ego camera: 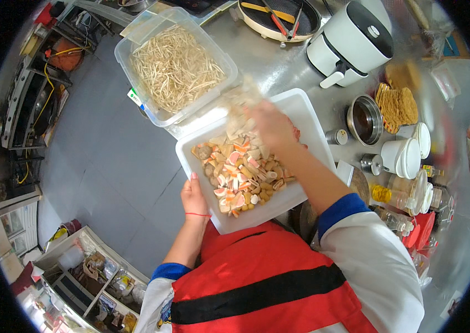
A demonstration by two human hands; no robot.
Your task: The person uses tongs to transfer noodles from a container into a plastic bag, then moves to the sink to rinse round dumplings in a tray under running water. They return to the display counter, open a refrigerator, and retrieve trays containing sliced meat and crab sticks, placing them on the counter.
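A white plastic tub (318,137) holds sliced fish cakes, balls and other mixed pieces (239,175), with some red pieces at its far right. My left hand (194,195) grips the tub's left wall, thumb on the rim. Over the tub's far side, my right hand (270,125) is blurred by motion, with a blurred pale clump (239,104) at its fingers; whether the fingers close on it cannot be told. Beyond stands a clear plastic container (226,66) of bean sprouts (176,68).
On the steel counter (256,62) stand a round electric pan (256,25) with tongs, a white air fryer (351,41), a steel bowl (365,120), white buckets (401,158) and several bottles. Grey floor (106,145) lies left, with a sectioned bin (93,283) lower down.
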